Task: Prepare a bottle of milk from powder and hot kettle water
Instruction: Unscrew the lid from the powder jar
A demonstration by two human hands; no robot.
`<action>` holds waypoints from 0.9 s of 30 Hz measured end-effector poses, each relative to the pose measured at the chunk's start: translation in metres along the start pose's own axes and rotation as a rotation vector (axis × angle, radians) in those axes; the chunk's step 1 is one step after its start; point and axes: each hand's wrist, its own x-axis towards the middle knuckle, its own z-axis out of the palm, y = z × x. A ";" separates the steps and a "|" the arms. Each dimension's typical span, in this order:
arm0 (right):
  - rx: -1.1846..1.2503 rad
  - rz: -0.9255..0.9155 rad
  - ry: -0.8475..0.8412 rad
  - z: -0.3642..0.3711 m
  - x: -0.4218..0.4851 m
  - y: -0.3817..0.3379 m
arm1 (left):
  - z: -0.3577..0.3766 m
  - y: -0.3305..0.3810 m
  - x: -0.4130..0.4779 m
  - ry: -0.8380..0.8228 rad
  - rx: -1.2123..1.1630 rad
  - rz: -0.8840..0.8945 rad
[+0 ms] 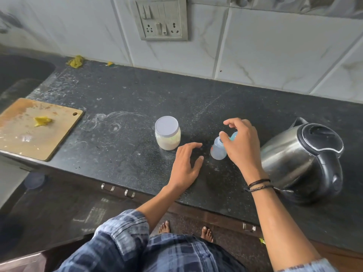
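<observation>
**Bench layout and hand positions**

The bench (137,99) is dark speckled stone set against a tiled wall. A jar (167,135) of pale powder stands upright near the centre, its white lid on. A small clear bottle (217,149) with a blue top stands just right of the jar. The right hand (240,142) is over the bottle, its fingers (224,137) curled around the top. The left hand (186,163) is spread open, palm down, between jar and bottle, holding nothing. A steel kettle (300,160) with a black handle stands at the right. A wooden cutting board (37,128) lies at the left edge.
</observation>
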 end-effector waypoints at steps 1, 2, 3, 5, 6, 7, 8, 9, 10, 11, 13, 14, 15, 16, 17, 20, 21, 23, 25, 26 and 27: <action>0.001 -0.018 -0.006 0.004 0.000 -0.006 | -0.005 0.001 -0.004 0.083 0.022 0.023; 0.001 -0.038 -0.013 0.008 0.001 -0.011 | -0.010 0.000 -0.006 0.161 0.040 0.031; 0.001 -0.058 -0.022 0.012 0.003 -0.017 | -0.014 0.000 -0.008 0.227 0.051 0.023; 0.003 -0.097 -0.058 0.021 0.006 -0.030 | -0.023 -0.001 -0.007 0.320 0.059 -0.025; 0.004 -0.118 -0.085 0.026 0.008 -0.036 | -0.028 -0.003 -0.006 0.354 0.058 -0.052; 0.001 -0.138 -0.116 0.031 0.010 -0.042 | -0.032 -0.005 -0.004 0.384 0.053 -0.078; -0.007 -0.155 -0.147 0.036 0.013 -0.047 | -0.038 -0.007 -0.002 0.415 0.043 -0.109; -0.018 -0.170 -0.178 0.041 0.015 -0.052 | -0.043 -0.010 0.001 0.443 0.029 -0.150; -0.031 -0.184 -0.208 0.046 0.016 -0.057 | -0.049 -0.011 0.005 0.462 0.009 -0.194; -0.043 -0.196 -0.238 0.052 0.018 -0.061 | -0.055 -0.013 0.008 0.473 -0.012 -0.232; -0.061 -0.210 -0.299 0.063 0.020 -0.068 | -0.066 -0.015 0.014 0.467 -0.054 -0.282; -0.071 -0.214 -0.329 0.068 0.021 -0.070 | -0.070 -0.017 0.016 0.448 -0.078 -0.298; -0.082 -0.219 -0.357 0.073 0.021 -0.072 | -0.074 -0.019 0.018 0.419 -0.099 -0.309; -0.093 -0.222 -0.381 0.077 0.022 -0.074 | -0.077 -0.021 0.019 0.386 -0.113 -0.319; -0.102 -0.224 -0.400 0.081 0.022 -0.075 | -0.079 -0.023 0.020 0.351 -0.125 -0.332; -0.119 -0.228 -0.434 0.089 0.025 -0.079 | -0.083 -0.028 0.023 0.257 -0.153 -0.367; -0.120 -0.231 -0.445 0.092 0.027 -0.080 | -0.084 -0.030 0.024 0.233 -0.160 -0.366; -0.133 -0.235 -0.466 0.095 0.029 -0.083 | -0.085 -0.034 0.027 0.193 -0.167 -0.359; -0.161 -0.242 -0.483 0.098 0.032 -0.086 | -0.086 -0.037 0.031 0.153 -0.171 -0.374; -0.175 -0.246 -0.492 0.099 0.033 -0.087 | -0.087 -0.039 0.033 0.129 -0.175 -0.387; -0.187 -0.249 -0.500 0.101 0.034 -0.088 | -0.087 -0.040 0.035 0.099 -0.184 -0.401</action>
